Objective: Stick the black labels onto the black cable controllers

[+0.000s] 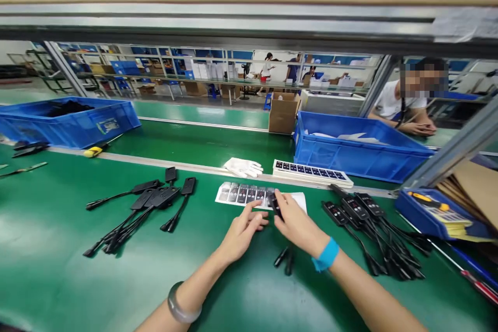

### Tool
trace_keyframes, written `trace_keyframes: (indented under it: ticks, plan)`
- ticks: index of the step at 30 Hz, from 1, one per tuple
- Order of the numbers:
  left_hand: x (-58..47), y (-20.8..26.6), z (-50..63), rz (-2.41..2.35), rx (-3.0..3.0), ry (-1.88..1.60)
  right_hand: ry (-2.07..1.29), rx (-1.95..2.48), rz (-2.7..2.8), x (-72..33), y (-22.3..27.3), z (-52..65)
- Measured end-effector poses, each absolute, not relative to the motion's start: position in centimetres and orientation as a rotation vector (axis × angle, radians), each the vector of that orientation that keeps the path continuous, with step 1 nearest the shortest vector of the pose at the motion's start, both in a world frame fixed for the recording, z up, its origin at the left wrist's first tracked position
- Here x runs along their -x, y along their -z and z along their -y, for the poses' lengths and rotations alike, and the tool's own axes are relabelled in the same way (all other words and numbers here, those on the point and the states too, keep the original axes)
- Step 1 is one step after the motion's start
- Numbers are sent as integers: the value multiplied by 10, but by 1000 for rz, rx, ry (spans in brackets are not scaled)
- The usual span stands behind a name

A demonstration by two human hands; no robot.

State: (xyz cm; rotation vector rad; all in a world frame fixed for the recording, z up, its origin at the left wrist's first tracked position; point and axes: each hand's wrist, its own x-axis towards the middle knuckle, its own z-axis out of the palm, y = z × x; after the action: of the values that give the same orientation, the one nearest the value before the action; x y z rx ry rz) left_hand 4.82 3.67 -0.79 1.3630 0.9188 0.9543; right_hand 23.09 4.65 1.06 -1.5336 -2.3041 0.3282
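My right hand (298, 223) is closed around a small black cabled box (276, 207), mostly hidden by the fingers. Its two cable plugs (288, 262) hang down below the palm. Beside it my left hand (241, 233) holds nothing, its fingers loosely apart, with the fingertips near the lower edge of a sheet of black labels (243, 194). That sheet lies flat on the green table under the right fingertips. To the left lie several plain black cabled boxes (163, 197). Several more cabled boxes (356, 208), with labelled faces, are heaped on the right.
Behind the sheet are a white glove (244, 167) and a stack of label sheets (311, 172). Blue bins stand at the back left (73, 127) and back right (361, 153). A screwdriver (476, 285) lies at the right edge. A person (412, 104) sits beyond the metal post.
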Motion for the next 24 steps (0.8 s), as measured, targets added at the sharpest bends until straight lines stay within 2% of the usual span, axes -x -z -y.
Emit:
trace_keyframes:
  ticks: [4, 9, 14, 19, 24]
  plan:
    - [-29, 17, -50, -1317, -2103, -939, -58, 2143, 2299, -281, -30, -53]
    - [-25, 26, -57, -1766, -2391, -433, 31, 2390, 2101, -317, -22, -60]
    - [-31, 22, -53, -1854, -2453, -228, -79, 1921, 2265, -280, -4, -89]
    - [-30, 22, -52, -1845, -2456, -273, -248, 1568, 2125, -237, 25, -126]
    - [-31, 27, -51, -1870, -2469, -344, -313, 1374, 1907, -241, 32, -125]
